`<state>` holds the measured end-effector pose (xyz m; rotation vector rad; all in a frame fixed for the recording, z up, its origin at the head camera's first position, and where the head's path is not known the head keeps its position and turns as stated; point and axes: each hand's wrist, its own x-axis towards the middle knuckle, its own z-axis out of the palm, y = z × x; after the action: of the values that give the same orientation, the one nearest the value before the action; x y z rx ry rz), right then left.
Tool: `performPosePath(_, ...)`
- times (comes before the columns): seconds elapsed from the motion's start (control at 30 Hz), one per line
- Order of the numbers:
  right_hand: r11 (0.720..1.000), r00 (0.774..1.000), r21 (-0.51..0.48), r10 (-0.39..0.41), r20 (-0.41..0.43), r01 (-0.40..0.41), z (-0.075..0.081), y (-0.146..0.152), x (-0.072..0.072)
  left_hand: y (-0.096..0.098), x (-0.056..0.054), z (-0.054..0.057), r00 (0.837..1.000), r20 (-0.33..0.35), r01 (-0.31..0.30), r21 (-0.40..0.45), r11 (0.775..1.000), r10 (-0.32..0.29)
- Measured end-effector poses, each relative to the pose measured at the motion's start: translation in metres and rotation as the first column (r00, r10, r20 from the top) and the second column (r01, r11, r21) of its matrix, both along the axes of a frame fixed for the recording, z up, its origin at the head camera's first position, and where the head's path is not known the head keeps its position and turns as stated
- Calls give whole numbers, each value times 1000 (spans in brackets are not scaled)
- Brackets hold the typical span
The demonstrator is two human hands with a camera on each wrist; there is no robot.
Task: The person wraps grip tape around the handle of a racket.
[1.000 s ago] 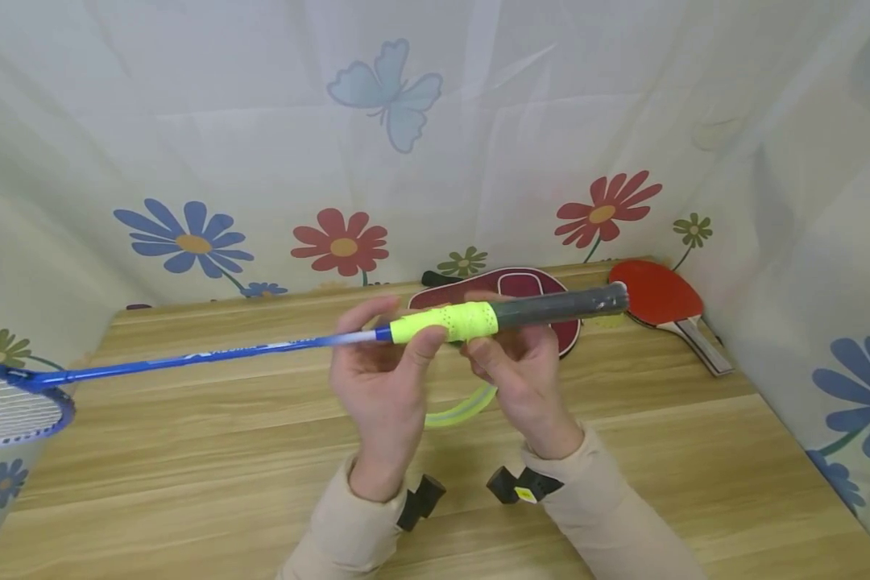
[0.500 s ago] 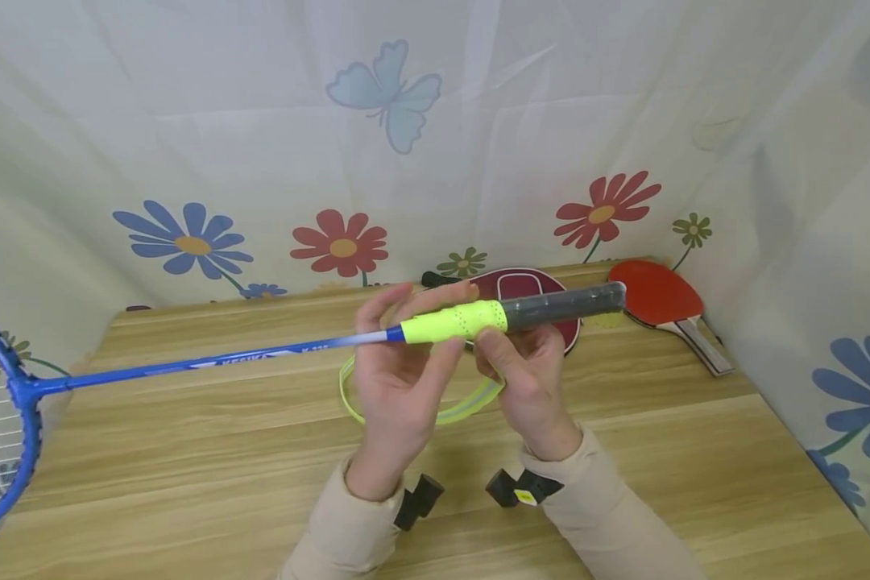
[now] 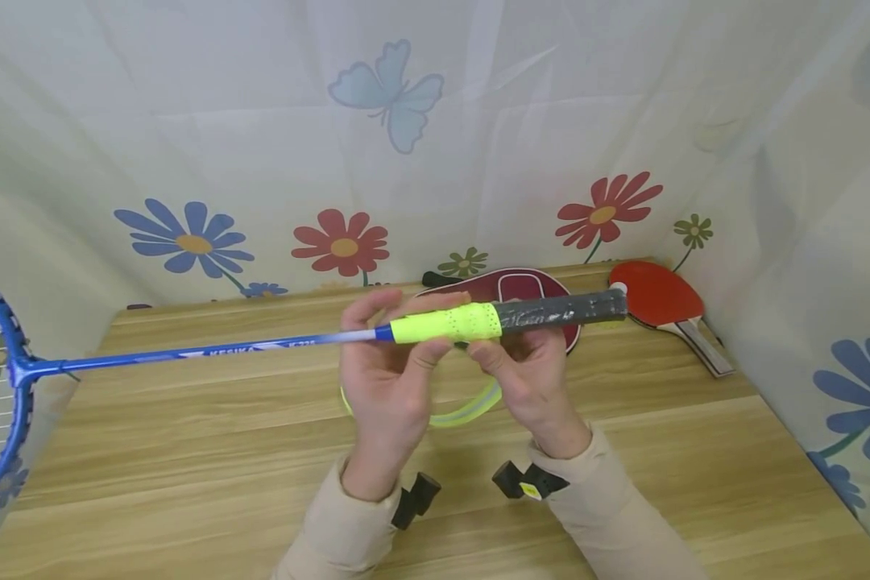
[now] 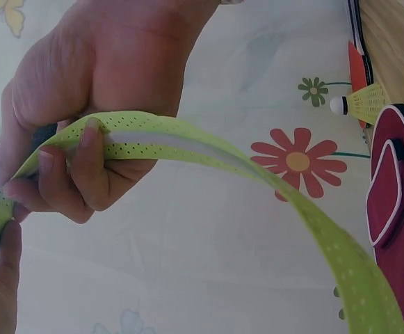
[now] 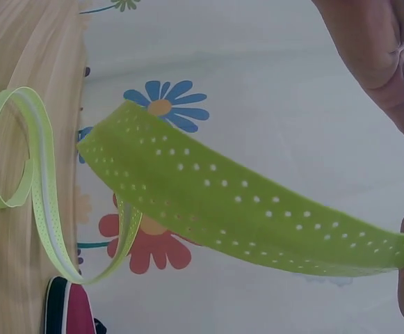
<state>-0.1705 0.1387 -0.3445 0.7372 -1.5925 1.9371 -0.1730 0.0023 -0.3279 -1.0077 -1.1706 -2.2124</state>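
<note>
A blue badminton racket [image 3: 152, 357] lies sideways across the head view, its head cut off at the left edge. Neon-yellow perforated grip tape [image 3: 445, 323] is wrapped round the front part of its dark handle [image 3: 561, 311]. My left hand [image 3: 384, 395] grips the racket at the wrapped part, thumb in front and fingers behind. Close beside it, my right hand [image 3: 532, 387] pinches the tape near the wrap's edge. In the left wrist view, the tape's loose length runs across the right hand's curled fingers [image 4: 90, 163]. The free tape [image 5: 38, 174] curls down towards the table in the right wrist view.
A dark red paddle case [image 3: 522, 286] lies at the back of the wooden table [image 3: 188, 475]. Right of it is a red table tennis bat [image 3: 656, 292]. A yellow shuttlecock [image 4: 365, 103] shows near the case. A flowered curtain [image 3: 261, 145] stands behind.
The racket has turned about its shaft, so its head now shows more face-on and the shaft lettering is visible. Both hands shifted slightly and keep hold of the handle area.
</note>
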Motion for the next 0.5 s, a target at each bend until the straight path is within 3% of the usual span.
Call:
performPosePath(0.27, 996, 994, -23, -82, -70, 80, -1, 0, -5, 3, 4, 0, 998, 24, -56, 7, 998, 56)
performPosePath(0.5, 993, 985, -74, -104, -141, 94, -1, -2, -9, 3, 6, 0, 996, 44, -79, -6, 997, 80)
